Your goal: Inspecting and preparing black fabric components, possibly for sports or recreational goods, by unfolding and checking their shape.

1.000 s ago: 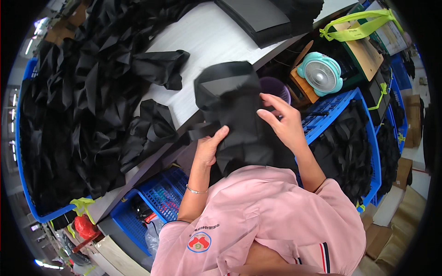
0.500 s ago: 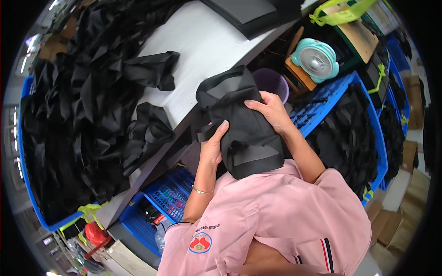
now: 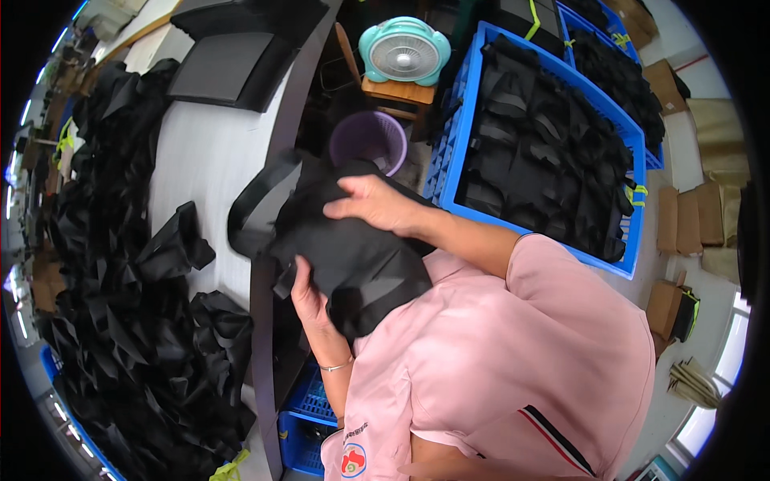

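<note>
A black fabric piece (image 3: 345, 256), shaped like a soft pouch with folded flaps, is held in front of my chest. My left hand (image 3: 311, 301) grips its lower left side, the thumb lying on top and the other fingers hidden beneath. Across the upper right part lies my right hand (image 3: 373, 204), thumb and fingers bent over the cloth. The far left end of the piece overlaps the table edge. Left of it, a large heap of similar black pieces (image 3: 136, 337) covers much of the white table (image 3: 200, 152).
Flat black panels (image 3: 228, 68) lie at the table's far end. Beyond my hands stand a purple bin (image 3: 341, 144) and a teal fan (image 3: 403, 52) on a wooden stool (image 3: 397, 90). To the right is a blue crate (image 3: 636, 148) of black pieces. Blue baskets (image 3: 305, 445) sit below the table.
The view has turned right, so the table and fan have shifted left. The black piece has tilted, its far end now pointing left, and my right hand lies further over it.
</note>
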A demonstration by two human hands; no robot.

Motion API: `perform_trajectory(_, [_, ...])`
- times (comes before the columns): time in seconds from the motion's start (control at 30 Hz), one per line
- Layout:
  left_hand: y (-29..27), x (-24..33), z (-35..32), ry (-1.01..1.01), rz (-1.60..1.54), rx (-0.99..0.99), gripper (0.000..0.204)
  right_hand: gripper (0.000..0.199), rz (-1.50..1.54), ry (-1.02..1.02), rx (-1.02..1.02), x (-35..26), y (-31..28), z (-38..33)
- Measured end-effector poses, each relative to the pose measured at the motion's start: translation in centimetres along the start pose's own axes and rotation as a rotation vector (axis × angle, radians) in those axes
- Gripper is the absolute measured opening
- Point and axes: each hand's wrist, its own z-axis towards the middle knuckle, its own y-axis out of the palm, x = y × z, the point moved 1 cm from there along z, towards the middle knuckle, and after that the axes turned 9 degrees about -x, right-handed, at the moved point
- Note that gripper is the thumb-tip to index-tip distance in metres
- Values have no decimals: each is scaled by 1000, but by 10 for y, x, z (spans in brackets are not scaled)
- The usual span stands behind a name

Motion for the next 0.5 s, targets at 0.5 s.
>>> perform_trajectory(0.5, [0, -34, 12, -63, 688, 47, 45, 74, -1266, 235, 1254, 49, -338, -218])
